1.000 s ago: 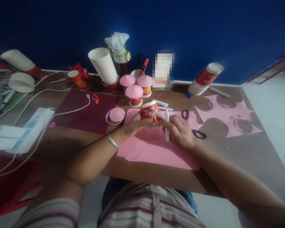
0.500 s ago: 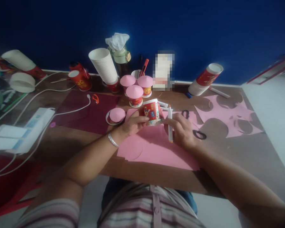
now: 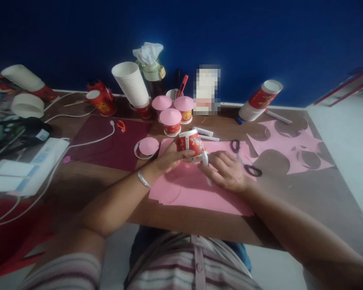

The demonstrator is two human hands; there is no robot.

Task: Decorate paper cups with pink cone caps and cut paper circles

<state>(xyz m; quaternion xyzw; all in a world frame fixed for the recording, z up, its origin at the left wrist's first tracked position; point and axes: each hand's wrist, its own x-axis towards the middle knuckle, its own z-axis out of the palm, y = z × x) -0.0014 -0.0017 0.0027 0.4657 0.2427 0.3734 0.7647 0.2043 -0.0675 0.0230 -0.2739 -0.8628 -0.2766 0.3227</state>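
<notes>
My left hand (image 3: 170, 157) is closed around a red printed paper cup (image 3: 190, 141), which is tilted above the pink paper sheets (image 3: 205, 189). In my right hand (image 3: 227, 171) is a white marker pen (image 3: 206, 159), its upper end beside the cup's right side. Whether the pen touches the cup I cannot tell. Just behind the cup, several small red cups wear pink paper cones (image 3: 170, 117). Another pink cone (image 3: 149, 146) rests on a white rim left of my left hand. Black-handled scissors (image 3: 253, 170) lie right of my right hand.
A tall stack of white paper cups (image 3: 131, 84) leans near the wall. Cut pink paper scraps (image 3: 278, 139) and upside-down cups (image 3: 260, 100) are at the right. A white power strip (image 3: 42, 165) with cables lies left. A bottle (image 3: 153, 72) stands at the back.
The cup has turned in my left hand, showing a different side. My right hand has shifted the marker pen left and lower, up to the cup.
</notes>
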